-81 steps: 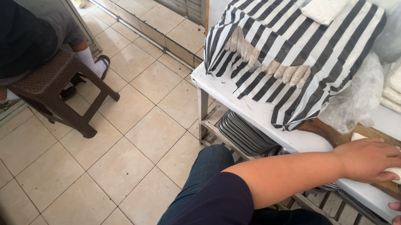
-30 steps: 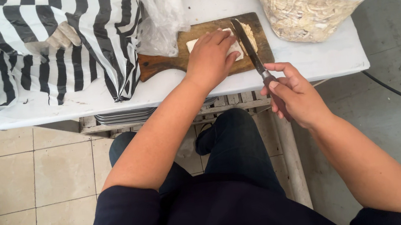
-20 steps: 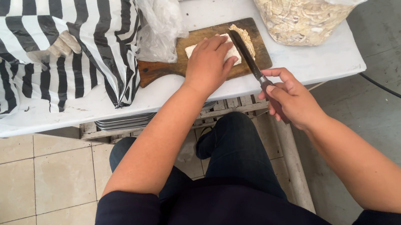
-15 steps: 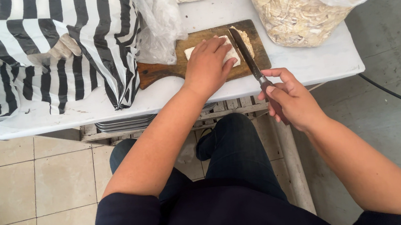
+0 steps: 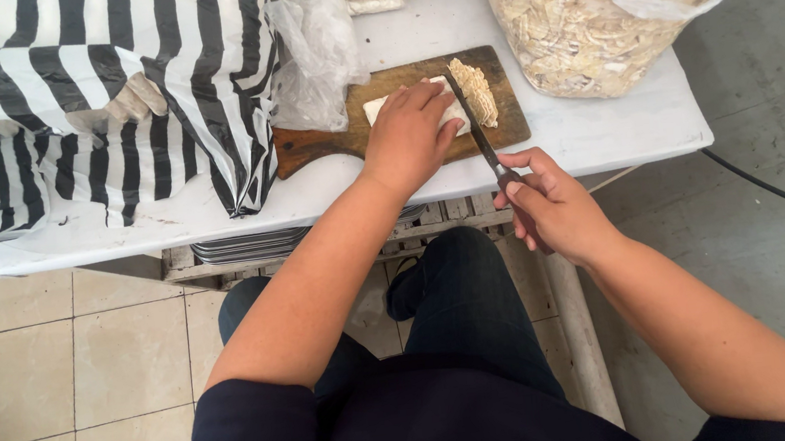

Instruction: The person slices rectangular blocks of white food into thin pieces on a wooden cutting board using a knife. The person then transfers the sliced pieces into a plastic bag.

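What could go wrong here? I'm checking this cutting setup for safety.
1. The left hand presses the white block right beside the knife; a slip could nick the fingers.
2. The cutting board lies near the table edge, so it could shift under pressure.
3. Cut slices pile against the blade and may fall off the board.

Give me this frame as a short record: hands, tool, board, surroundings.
left hand: flat on the pale block, pressing it to the cutting board
right hand: closed grip on the knife
knife: blade angled across the block's right end
slices: stacked at the board's right end
table: white, holds the clear bag of chips and the striped cloth
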